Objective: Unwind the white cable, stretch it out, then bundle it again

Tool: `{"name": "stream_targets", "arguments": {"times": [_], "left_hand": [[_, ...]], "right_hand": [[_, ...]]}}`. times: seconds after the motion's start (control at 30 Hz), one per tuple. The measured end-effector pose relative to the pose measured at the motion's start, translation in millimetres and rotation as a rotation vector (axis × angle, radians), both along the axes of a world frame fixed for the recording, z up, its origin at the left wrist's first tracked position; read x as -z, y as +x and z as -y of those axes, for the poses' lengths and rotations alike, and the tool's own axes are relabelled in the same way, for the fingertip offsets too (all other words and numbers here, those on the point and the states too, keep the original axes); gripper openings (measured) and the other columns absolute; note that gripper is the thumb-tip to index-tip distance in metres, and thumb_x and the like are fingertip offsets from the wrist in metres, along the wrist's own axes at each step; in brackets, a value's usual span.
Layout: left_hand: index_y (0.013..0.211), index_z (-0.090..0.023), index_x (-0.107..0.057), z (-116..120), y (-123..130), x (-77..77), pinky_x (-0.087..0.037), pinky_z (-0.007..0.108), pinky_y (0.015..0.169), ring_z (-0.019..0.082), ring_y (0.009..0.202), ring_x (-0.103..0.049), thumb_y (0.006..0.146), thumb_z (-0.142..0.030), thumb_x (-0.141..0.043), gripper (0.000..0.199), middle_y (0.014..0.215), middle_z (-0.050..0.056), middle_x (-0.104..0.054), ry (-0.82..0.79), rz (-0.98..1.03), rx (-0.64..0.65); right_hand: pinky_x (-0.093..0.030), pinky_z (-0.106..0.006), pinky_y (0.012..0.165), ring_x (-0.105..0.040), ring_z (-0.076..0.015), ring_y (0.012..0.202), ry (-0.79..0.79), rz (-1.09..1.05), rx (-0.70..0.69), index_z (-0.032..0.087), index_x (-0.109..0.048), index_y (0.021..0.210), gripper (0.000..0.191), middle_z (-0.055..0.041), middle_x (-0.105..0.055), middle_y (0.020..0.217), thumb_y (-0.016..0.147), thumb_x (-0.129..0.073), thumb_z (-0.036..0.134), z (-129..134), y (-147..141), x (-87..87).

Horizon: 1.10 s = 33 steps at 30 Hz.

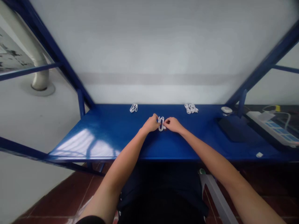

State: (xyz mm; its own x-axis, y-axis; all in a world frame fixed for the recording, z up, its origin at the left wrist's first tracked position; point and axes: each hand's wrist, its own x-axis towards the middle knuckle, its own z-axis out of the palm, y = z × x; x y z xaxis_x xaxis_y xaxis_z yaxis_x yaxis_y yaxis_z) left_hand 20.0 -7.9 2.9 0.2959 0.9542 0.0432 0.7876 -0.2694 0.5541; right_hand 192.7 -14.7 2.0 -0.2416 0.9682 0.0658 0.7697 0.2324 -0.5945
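Together, the left hand (pixel 150 123) and right hand (pixel 173 124) pinch a coiled white cable (pixel 161 123). Its thin loops lie on a glossy blue table (pixel 112 124).

Between my left hand (pixel 151 123) and right hand (pixel 173 124) sits a white cable coil (pixel 161 123), leaving them almost no gap. Ahead, I have room to reach across the blue counter (pixel 98 130) toward the wall (pixel 158 46), passing between a small cable bundle (pixel 134 108) and a cluster of coiled cables (pixel 191 108). Farther right, a black pad (pixel 231 129) and a small white round object (pixel 226 109) lie in my way, with a power strip (pixel 272 128) beyond them. Blue steel struts (pixel 81 102) (pixel 241 102) rise near both ends of the counter.
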Motion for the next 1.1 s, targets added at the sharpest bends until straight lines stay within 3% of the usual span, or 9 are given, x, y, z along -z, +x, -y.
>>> {"name": "stream_targets", "arguments": {"times": [0.1, 0.23, 0.4, 0.53, 0.6, 0.73, 0.9, 1.1], "left_hand": [[0.123, -0.010, -0.051, 0.5, 3.0, -0.9, -0.043, 0.027, 0.068, 0.023, 0.084, -0.067, 0.084, -0.028, -0.056, 0.043, 0.091, 0.014, -0.071, -0.023, -0.020, -0.038], [0.115, -0.014, -0.060, 1.0, 4.8, -0.7, -0.043, 0.029, 0.071, 0.025, 0.090, -0.067, 0.086, -0.027, -0.052, 0.033, 0.100, 0.016, -0.071, -0.018, -0.081, -0.065], [0.109, -0.015, -0.066, -2.4, -3.8, -0.9, -0.045, 0.029, 0.073, 0.025, 0.094, -0.066, 0.085, -0.026, -0.054, 0.030, 0.101, 0.016, -0.071, -0.013, -0.083, -0.097], [0.102, -0.014, -0.069, -7.8, -15.5, -2.7, -0.046, 0.027, 0.075, 0.022, 0.088, -0.067, 0.086, -0.025, -0.054, 0.025, 0.093, 0.012, -0.072, -0.042, -0.011, -0.047], [0.108, -0.014, -0.067, -9.8, -23.9, -2.4, -0.046, 0.026, 0.074, 0.020, 0.081, -0.067, 0.087, -0.023, -0.053, 0.027, 0.087, 0.010, -0.072, -0.058, 0.029, -0.023], [0.127, -0.008, -0.052, -11.0, -51.6, 0.2, -0.046, 0.026, 0.068, 0.017, 0.070, -0.064, 0.087, -0.027, -0.055, 0.043, 0.081, 0.008, -0.070, -0.041, 0.061, -0.093], [0.086, -0.015, -0.065, -7.6, -104.2, -3.2, -0.042, 0.023, 0.058, 0.014, 0.058, -0.059, 0.084, -0.027, -0.055, 0.017, 0.062, 0.002, -0.064, -0.091, 0.036, -0.135], [0.070, -0.017, -0.067, 4.2, -170.1, -9.9, -0.039, 0.023, 0.056, 0.015, 0.058, -0.056, 0.071, -0.032, -0.063, 0.016, 0.059, 0.000, -0.062, -0.032, 0.091, -0.332]], "right_hand": [[-0.041, -0.023, 0.058, -0.063, -0.0164, 0.063, -0.079, -0.067, -0.047, 0.017, -0.068, 0.063, 0.022, -0.0042, -0.071, 0.067, 0.080, -0.058, 0.027, -0.9, 0.2, -2.0], [-0.041, -0.022, 0.055, -0.062, -0.0149, 0.058, -0.100, -0.082, -0.102, 0.017, -0.066, 0.063, 0.020, -0.0026, -0.069, 0.061, 0.080, -0.056, 0.023, -1.5, 2.8, 0.2], [-0.041, -0.024, 0.059, -0.063, -0.0176, 0.067, 0.058, 0.118, 0.076, 0.019, -0.063, 0.067, 0.010, -0.0055, -0.071, 0.073, 0.075, -0.058, 0.020, -1.8, 16.1, 5.3], [-0.039, -0.024, 0.057, -0.062, -0.0173, 0.065, 0.063, 0.193, 0.159, 0.019, -0.061, 0.069, 0.007, -0.0053, -0.070, 0.073, 0.075, -0.058, 0.019, -1.2, 37.4, 6.8], [-0.038, -0.024, 0.056, -0.061, -0.0167, 0.064, 0.066, 0.211, 0.170, 0.020, -0.060, 0.068, 0.007, -0.0044, -0.069, 0.072, 0.074, -0.058, 0.018, 0.2, 50.1, 6.6], [-0.039, -0.023, 0.059, -0.062, -0.0167, 0.066, 0.038, 0.233, 0.189, 0.020, -0.061, 0.072, 0.006, -0.0039, -0.069, 0.072, 0.076, -0.057, 0.017, 4.2, 74.8, 4.0], [-0.043, -0.024, 0.065, -0.065, -0.0185, 0.073, -0.031, 0.238, 0.233, 0.018, -0.066, 0.083, 0.010, -0.0069, -0.072, 0.081, 0.076, -0.059, 0.018, 4.8, 97.8, -0.6], [-0.046, -0.025, 0.069, -0.067, -0.0208, 0.078, -0.038, 0.316, 0.343, 0.019, -0.068, 0.086, 0.014, -0.0075, -0.073, 0.085, 0.073, -0.061, 0.018, 2.2, 120.3, 1.8]]}}
